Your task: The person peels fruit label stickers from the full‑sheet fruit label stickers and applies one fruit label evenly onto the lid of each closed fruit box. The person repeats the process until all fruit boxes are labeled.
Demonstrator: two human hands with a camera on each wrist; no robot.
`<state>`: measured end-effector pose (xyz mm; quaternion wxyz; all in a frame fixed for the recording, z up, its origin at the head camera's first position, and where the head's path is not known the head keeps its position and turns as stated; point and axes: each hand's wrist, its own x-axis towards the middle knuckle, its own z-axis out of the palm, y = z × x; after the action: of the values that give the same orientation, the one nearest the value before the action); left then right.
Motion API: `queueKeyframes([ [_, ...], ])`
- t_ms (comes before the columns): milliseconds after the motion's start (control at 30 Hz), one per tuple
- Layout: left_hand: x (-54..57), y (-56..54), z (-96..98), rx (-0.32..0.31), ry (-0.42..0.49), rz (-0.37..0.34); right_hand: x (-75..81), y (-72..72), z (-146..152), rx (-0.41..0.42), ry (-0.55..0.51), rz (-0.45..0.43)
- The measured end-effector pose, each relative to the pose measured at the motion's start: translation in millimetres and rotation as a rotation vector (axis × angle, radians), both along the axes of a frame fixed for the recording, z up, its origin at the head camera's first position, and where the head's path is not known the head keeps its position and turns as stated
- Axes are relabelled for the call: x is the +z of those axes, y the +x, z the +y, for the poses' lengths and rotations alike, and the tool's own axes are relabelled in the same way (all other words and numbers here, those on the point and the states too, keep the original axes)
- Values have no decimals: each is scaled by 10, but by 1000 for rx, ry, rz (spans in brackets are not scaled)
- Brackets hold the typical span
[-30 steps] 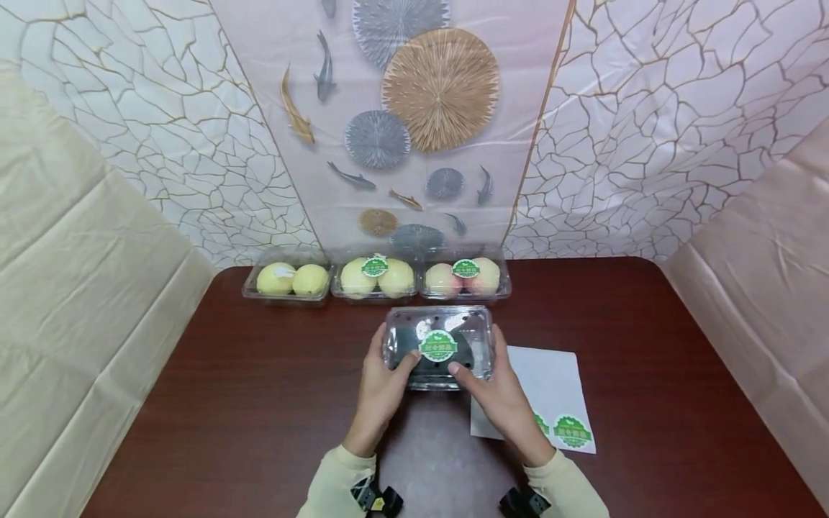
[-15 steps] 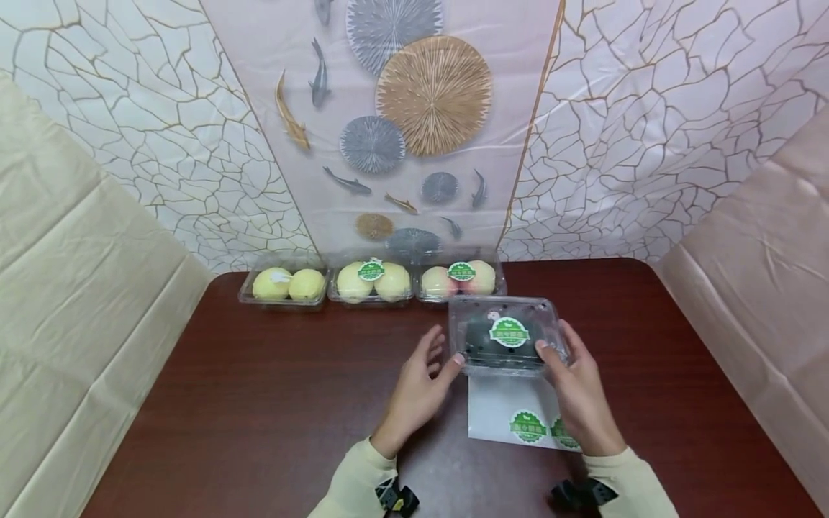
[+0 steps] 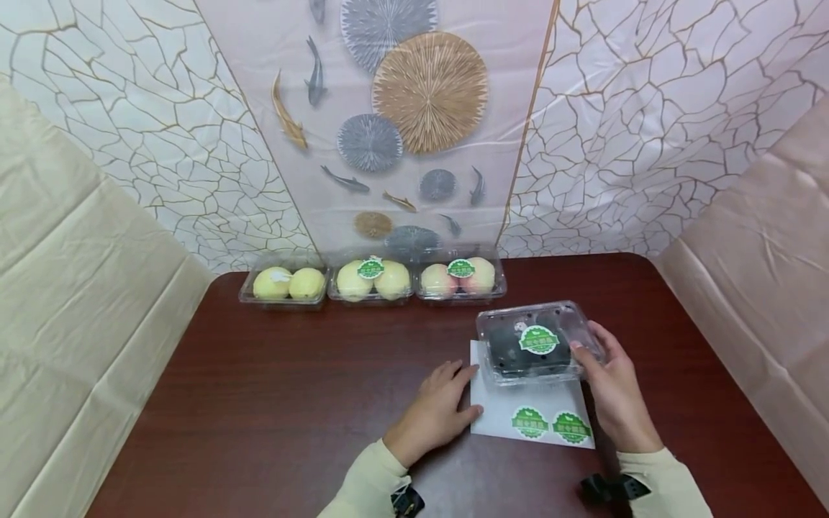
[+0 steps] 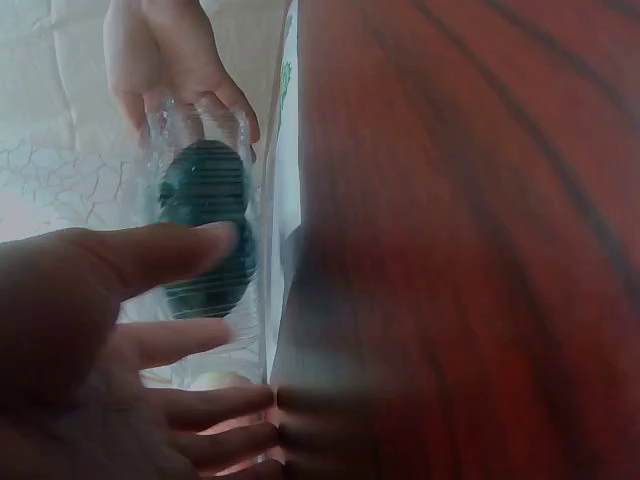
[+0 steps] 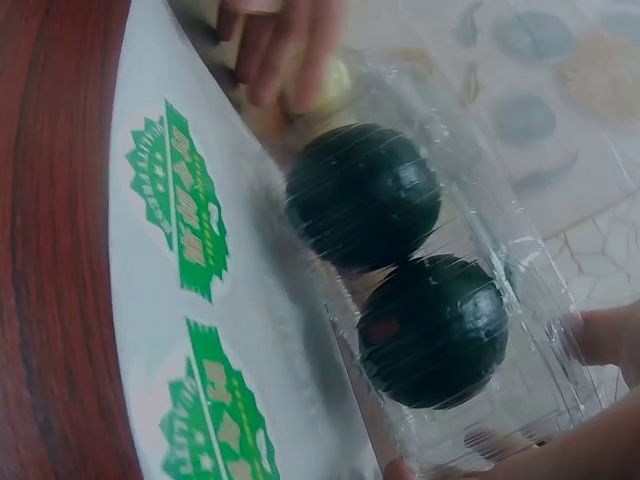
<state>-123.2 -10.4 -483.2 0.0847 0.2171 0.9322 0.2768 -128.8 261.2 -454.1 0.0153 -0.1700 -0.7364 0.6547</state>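
Note:
My right hand (image 3: 619, 392) grips the right end of a clear plastic fruit box (image 3: 505, 370), thumb on the lid. It holds the box tilted above a white sticker sheet (image 3: 495, 417). Two dark green round fruits (image 5: 363, 195) lie inside, and a green-and-white sticker (image 3: 539, 340) is on the lid. My left hand (image 3: 435, 408) holds nothing, its fingers spread low over the table with fingertips at the sheet's left edge. Whether they touch the sheet I cannot tell. Two green stickers show along the sheet's lower edge; the box hides part of its upper area.
Along the back of the dark red table (image 3: 291, 403) stand three clear boxes in a row: a left box of yellow fruit (image 3: 307, 284), a middle box of pale yellow fruit (image 3: 392, 280) and a right box of pinkish fruit (image 3: 479, 277). A patterned cloth (image 3: 259, 180) hangs behind.
The box has moved right, over the sheet, from both hands' hold into the right hand's alone. My left hand has let go of it and come down to the sheet's left edge.

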Motion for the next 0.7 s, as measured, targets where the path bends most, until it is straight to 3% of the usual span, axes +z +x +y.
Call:
queueKeyframes([
  [67, -6, 16, 9, -28, -90, 0, -12, -15, 40, -20, -30, 1],
  [167, -2, 35, 18, -40, -156, -4, -14, -40, 96, -65, -58, -11],
  [467, 51, 97, 7, -19, -198, 32, -71, -154, 215, -213, -77, -26],
  [700, 31, 123, -19, -21, -196, 22, -166, -280, 281, -235, -58, -35],
])
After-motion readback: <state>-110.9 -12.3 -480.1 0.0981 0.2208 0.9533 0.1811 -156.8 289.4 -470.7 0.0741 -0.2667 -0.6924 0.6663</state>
